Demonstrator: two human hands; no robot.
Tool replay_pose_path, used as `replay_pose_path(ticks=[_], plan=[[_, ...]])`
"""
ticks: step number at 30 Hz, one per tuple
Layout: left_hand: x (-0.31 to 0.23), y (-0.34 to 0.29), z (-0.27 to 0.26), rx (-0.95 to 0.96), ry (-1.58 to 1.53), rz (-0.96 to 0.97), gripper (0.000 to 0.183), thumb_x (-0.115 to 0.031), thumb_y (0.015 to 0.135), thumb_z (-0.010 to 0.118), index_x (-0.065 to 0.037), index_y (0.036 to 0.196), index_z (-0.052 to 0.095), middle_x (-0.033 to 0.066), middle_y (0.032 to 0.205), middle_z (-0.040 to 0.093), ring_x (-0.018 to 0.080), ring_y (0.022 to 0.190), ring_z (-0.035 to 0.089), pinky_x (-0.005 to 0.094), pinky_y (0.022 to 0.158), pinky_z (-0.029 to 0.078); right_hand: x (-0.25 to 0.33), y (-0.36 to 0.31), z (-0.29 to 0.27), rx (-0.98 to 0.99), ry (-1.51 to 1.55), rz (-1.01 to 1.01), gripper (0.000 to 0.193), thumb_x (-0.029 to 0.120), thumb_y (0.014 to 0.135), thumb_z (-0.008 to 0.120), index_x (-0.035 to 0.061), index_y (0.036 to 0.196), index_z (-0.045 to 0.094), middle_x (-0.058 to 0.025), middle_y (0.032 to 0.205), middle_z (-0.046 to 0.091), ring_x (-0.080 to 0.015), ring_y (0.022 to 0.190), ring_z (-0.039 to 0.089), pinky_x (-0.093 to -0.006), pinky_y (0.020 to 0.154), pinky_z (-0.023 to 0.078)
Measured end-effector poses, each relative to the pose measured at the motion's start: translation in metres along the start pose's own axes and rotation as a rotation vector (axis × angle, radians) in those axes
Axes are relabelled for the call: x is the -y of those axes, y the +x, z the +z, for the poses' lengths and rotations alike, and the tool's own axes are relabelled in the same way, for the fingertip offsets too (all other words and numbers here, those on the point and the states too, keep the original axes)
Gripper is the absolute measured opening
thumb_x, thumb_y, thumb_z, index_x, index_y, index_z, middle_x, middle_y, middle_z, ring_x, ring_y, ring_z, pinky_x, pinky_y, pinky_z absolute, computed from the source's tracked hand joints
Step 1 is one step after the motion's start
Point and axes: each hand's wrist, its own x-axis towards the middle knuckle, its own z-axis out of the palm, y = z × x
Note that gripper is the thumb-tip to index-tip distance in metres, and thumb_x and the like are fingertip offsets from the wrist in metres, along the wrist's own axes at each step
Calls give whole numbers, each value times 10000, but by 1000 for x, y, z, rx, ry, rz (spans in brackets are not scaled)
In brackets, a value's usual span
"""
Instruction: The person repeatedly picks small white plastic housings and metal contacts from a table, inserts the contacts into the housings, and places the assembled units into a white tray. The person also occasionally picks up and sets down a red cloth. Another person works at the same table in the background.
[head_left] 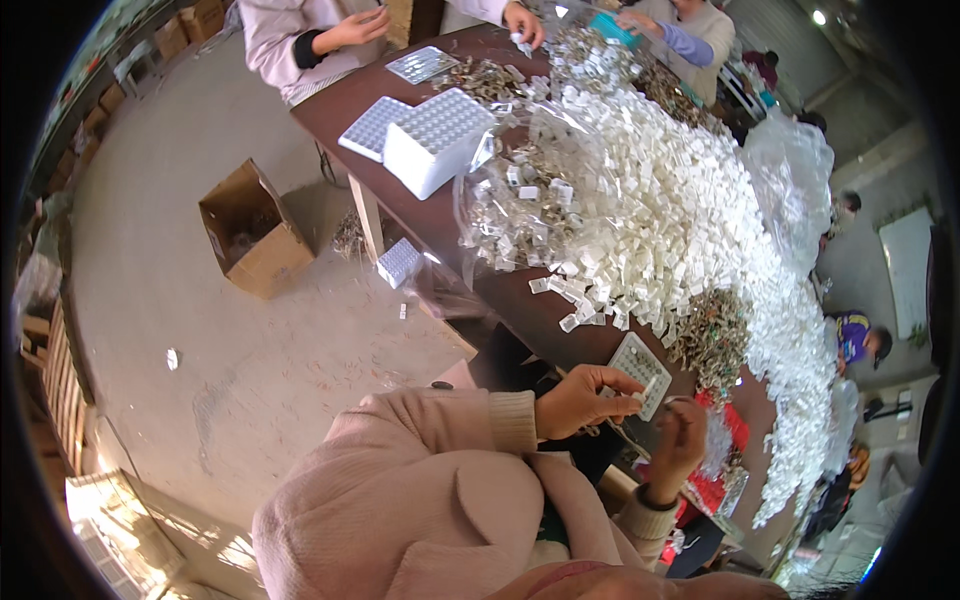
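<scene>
The left hand (580, 398) is pinching a small white piece (648, 388) over the gridded tray (640, 368) on the counter (520, 310), the right hand (678, 440) is curling shut nearby on something unclear; seating it probably needs careful aim.

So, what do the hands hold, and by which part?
The left hand pinches a small white piece by one end over the white gridded tray. The right hand's grip cannot be told.

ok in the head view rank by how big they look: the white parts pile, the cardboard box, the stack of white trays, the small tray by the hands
1. white parts pile
2. cardboard box and stack of white trays: look about alike, so no ranking between them
3. small tray by the left hand; it lies nearer the camera, yet looks smallest
</scene>
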Motion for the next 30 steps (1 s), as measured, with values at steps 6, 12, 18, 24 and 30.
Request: replay_pose_path(ticks=[6, 12, 18, 24, 30], plan=[[-7, -21, -3, 55, 41, 132, 209, -110, 896, 745, -47, 1093, 714, -2, 771, 651, 33, 609, 556, 181, 468, 380, 54, -2, 42, -46, -99, -196, 111, 13, 920, 637, 4, 1027, 665, -122, 1047, 658, -218, 919, 647, -288, 767, 520], [-6, -25, -9, 17, -2, 285, 206, -77, 870, 767, -39, 1068, 723, -13, 794, 663, 31, 631, 557, 188, 507, 421, 63, -9, 49, -107, 19, -8, 99, -23, 906, 640, -15, 1000, 670, -74, 976, 658, -138, 846, 617, -244, 714, 497], [-1, -26, -13, -67, -16, 401, 214, -40, 849, 780, -19, 1056, 731, -8, 835, 692, 24, 641, 560, 193, 534, 444, 77, -14, 62, -74, 120, 57, 77, -15, 915, 643, -15, 988, 669, -51, 937, 641, -96, 791, 584, -208, 665, 460], [-1, -30, -17, -62, 61, 432, 205, -42, 870, 761, -7, 1068, 728, -2, 861, 715, 9, 661, 575, 187, 536, 454, 84, -13, 67, -71, 108, 18, 63, 4, 930, 633, -11, 983, 665, -36, 904, 624, -83, 762, 563, -203, 636, 439], [-1, -27, -19, -40, 120, 451, 199, -58, 871, 767, -3, 1058, 728, -8, 868, 718, 6, 671, 579, 183, 541, 460, 79, -13, 65, -89, 37, -87, 68, 48, 942, 642, -9, 972, 663, -33, 888, 619, -90, 742, 556, -211, 618, 423]])
